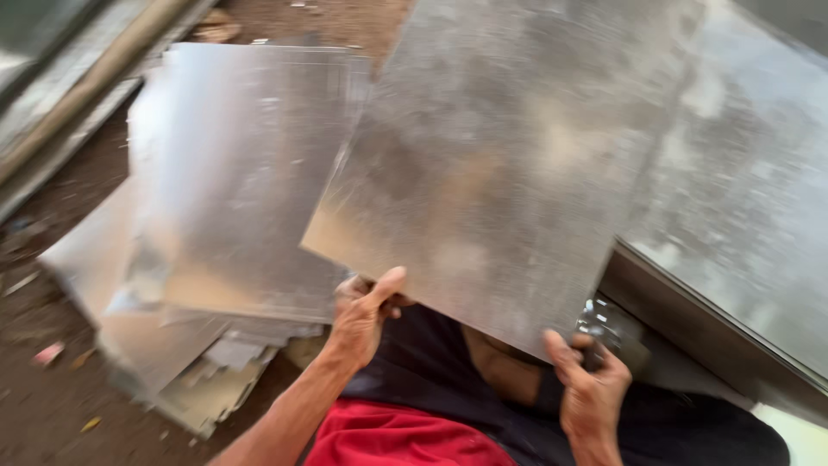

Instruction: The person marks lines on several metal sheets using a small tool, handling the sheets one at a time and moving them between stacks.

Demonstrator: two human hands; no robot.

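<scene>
A big, thin metal sheet (pixel 509 164) is held up in the air, above the lap, by 2 hands. Its near edge is pinched by the left hand (pixel 362 315), thumb on top. Its near corner is gripped by the right hand (pixel 591 384). The sheet looks stiff, light, smooth and slippery, and its edges may be sharp. A pile of sheets (pixel 207 259) is seen on the dirt floor (pixel 52 406) to the left.

Bare brown dirt ground (pixel 52 406) is carrying everything here. A loose stack of shiny metal sheets (pixel 233 198) is lying directly on it, corners fanning out unevenly. Small scraps of litter (pixel 49 353) are sitting on the dirt just beside the stack's left edge.
</scene>
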